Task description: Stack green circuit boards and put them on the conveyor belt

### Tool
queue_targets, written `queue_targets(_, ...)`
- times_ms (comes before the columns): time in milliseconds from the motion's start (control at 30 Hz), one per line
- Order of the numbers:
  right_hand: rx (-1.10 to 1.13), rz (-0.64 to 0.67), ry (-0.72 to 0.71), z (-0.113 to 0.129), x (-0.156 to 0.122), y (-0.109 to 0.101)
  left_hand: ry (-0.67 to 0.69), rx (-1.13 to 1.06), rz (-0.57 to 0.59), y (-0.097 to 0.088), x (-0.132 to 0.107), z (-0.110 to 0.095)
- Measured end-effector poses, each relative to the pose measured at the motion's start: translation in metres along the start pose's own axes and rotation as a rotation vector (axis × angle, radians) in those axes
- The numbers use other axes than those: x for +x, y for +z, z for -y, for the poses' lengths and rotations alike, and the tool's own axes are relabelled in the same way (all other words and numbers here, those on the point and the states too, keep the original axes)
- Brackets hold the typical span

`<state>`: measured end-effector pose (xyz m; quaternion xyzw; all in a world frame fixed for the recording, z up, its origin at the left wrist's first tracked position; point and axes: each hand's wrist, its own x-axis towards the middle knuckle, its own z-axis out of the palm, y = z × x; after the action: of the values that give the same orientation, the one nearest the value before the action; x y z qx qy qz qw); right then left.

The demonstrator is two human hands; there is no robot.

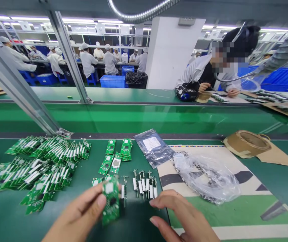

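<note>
Between the thumb and fingers of my left hand (83,210) is a green circuit board (111,201), tilted upright and slightly blurred. My right hand (181,213) hangs over the bench with thumb and fingers apart, holding nothing. Just beyond its fingertips, several boards with white parts (144,185) stand on edge in a short row. One more edge-on board (124,191) is close to the right of the held board. Behind my left hand lie several flat boards, one with a grey-screened part (115,163).
Stacked rows of circuit boards (33,171) cover the left bench. A silver bag (154,148) lies mid-bench. To the right are a clear plastic bag (206,178) on printed cardboard (224,213) and a tape roll (247,144). A co-worker (209,72) sits across the green channel (134,117).
</note>
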<state>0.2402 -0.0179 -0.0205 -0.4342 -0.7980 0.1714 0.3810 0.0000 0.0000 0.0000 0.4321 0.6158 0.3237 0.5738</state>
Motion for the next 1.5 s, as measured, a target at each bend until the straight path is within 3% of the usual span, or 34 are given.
queue_targets(67,-0.102,0.155,0.029,-0.004,0.003,-0.007,-0.061,0.035,-0.189,-0.020,0.014,-0.010)
queue_targets(100,-0.136,0.218,0.057,-0.005,0.005,-0.012,-0.049,0.118,-0.221,-0.028,0.022,-0.018)
queue_targets(233,-0.184,0.368,0.259,-0.009,0.016,-0.031,0.128,0.631,-0.145,-0.043,0.053,-0.056)
queue_targets(400,-0.066,0.455,0.427,-0.011,0.038,-0.035,0.147,0.940,-0.120,-0.025,0.106,-0.085)
queue_targets(533,-0.034,0.502,0.470,-0.011,0.049,-0.029,0.116,1.127,-0.141,-0.007,0.148,-0.087)
queue_targets(633,-0.033,0.504,0.483,-0.014,0.046,-0.029,0.070,1.214,-0.135,0.002,0.164,-0.082)
queue_targets(867,0.013,0.501,0.540,-0.025,0.033,-0.028,-0.011,1.238,-0.091,0.014,0.166,-0.078)
queue_targets(1067,0.050,0.463,0.514,-0.028,0.037,-0.035,-0.029,1.071,-0.007,-0.011,0.166,-0.087)
queue_targets(1200,0.146,0.468,0.514,-0.031,0.061,-0.036,0.004,0.916,0.071,-0.019,0.160,-0.088)
queue_targets(1333,0.185,0.438,0.564,-0.046,0.101,-0.019,0.041,0.939,0.084,-0.006,0.152,-0.096)
queue_targets(1500,0.253,0.401,0.698,-0.061,0.139,0.015,0.061,1.157,0.019,0.026,0.140,-0.115)
